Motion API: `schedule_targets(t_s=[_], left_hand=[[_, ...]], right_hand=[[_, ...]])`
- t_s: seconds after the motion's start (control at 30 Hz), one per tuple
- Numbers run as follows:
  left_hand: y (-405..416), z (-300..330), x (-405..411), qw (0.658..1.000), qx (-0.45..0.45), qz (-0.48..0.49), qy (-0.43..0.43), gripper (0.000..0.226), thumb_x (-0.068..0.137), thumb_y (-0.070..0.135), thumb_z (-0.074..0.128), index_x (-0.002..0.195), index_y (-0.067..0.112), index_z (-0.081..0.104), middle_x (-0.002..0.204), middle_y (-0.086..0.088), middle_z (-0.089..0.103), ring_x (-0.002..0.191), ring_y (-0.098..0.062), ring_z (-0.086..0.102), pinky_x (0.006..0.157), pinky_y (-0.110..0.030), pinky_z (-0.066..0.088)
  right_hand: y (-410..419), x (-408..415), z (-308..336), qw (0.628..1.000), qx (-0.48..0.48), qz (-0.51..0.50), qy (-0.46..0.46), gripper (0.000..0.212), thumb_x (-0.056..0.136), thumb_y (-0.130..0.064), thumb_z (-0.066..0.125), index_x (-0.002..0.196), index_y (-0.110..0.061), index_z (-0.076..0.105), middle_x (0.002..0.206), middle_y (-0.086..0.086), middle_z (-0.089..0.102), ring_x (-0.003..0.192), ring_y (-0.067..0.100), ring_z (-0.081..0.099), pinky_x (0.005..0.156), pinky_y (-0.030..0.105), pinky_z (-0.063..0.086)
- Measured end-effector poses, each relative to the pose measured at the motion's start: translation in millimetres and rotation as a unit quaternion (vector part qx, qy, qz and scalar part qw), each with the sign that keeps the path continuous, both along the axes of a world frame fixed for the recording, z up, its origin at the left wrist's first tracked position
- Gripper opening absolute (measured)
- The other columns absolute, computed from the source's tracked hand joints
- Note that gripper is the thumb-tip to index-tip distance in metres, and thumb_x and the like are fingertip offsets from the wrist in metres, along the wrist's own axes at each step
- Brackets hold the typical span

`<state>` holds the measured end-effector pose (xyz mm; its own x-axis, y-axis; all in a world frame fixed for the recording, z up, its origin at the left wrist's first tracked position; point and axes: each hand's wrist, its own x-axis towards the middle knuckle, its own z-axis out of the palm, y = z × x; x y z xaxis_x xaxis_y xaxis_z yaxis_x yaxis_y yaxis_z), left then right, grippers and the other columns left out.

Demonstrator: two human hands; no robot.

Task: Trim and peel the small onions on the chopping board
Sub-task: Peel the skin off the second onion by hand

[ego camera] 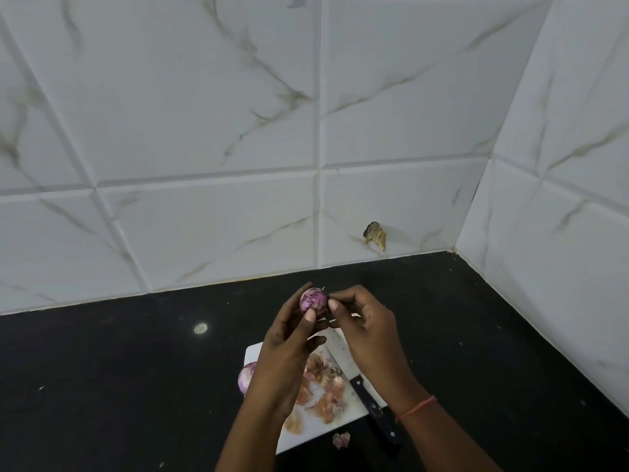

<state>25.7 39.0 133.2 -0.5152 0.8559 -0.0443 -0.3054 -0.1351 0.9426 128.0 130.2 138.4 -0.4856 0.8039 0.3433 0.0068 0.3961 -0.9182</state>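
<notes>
Both hands are up over the far end of the board (253, 352): the left hand (289, 349) curls round a small onion (313, 300), thumb on its near face, and the right hand (364, 327) pinches at the onion's right end, likely lifting skin. Held in the air above the dark bench (119, 369), the slick bulb could squirt out and roll off if the pull is sharp. A knife (360, 386) lies on the board's right side under the right wrist; dropping that hand carelessly risks the blade. The onion looks purple, mottled, partly skinned; another onion (246, 376) sits at the board's left edge among peels (323, 386).
</notes>
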Motion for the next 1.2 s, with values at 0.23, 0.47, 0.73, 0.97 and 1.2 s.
schedule_targets(t_s=[0.23, 0.47, 0.73, 0.97, 1.2], left_hand=[[-1.2, -2.0, -5.4, 0.998, 0.008, 0.003, 0.069, 0.053, 0.083, 0.019, 0.071, 0.135, 0.029, 0.062, 0.129, 0.006, 0.068, 0.123, -0.014, 0.063, 0.102, -0.037, 0.052], [0.9, -1.5, -5.5, 0.998, 0.027, 0.037, 0.051, 0.043, 0.086, 0.019, 0.068, 0.129, 0.019, 0.065, 0.121, -0.001, 0.073, 0.117, -0.02, 0.067, 0.1, -0.038, 0.054], [5.1, -0.7, -6.2, 0.998, 0.038, 0.044, 0.019, 0.042, 0.09, 0.024, 0.059, 0.132, 0.016, 0.062, 0.124, -0.007, 0.071, 0.119, -0.025, 0.066, 0.106, -0.046, 0.048], [3.6, 0.8, -5.2, 0.996, 0.031, 0.047, 0.063, 0.042, 0.089, 0.028, 0.059, 0.131, 0.021, 0.063, 0.121, 0.0, 0.072, 0.115, -0.017, 0.068, 0.1, -0.036, 0.053], [1.4, 4.3, -3.6, 0.996, 0.027, 0.048, 0.064, 0.04, 0.092, 0.025, 0.059, 0.131, 0.02, 0.063, 0.119, -0.001, 0.073, 0.112, -0.017, 0.07, 0.098, -0.032, 0.055]], right_hand=[[4.5, -0.6, 3.7, 0.999, 0.034, 0.021, -0.017, 0.026, 0.089, -0.02, 0.07, 0.114, -0.02, 0.066, 0.107, -0.009, 0.07, 0.101, 0.005, 0.067, 0.086, 0.027, 0.057], [7.3, 0.9, 7.1, 0.999, 0.021, 0.027, -0.012, 0.019, 0.09, -0.017, 0.067, 0.109, -0.017, 0.068, 0.099, -0.007, 0.072, 0.094, 0.007, 0.069, 0.084, 0.033, 0.059], [15.1, 1.9, 12.4, 0.989, 0.136, 0.047, -0.038, 0.015, 0.09, -0.016, 0.068, 0.103, -0.012, 0.073, 0.091, -0.006, 0.072, 0.086, 0.008, 0.069, 0.074, 0.028, 0.059], [14.5, 2.1, 14.1, 0.976, 0.212, 0.017, -0.041, 0.015, 0.088, -0.02, 0.07, 0.095, -0.007, 0.074, 0.086, -0.003, 0.07, 0.08, 0.005, 0.065, 0.067, 0.017, 0.054], [7.6, 2.6, 16.2, 0.987, 0.156, 0.003, -0.032, 0.008, 0.087, -0.014, 0.07, 0.094, -0.01, 0.074, 0.084, -0.007, 0.071, 0.08, 0.004, 0.067, 0.07, 0.013, 0.052]])
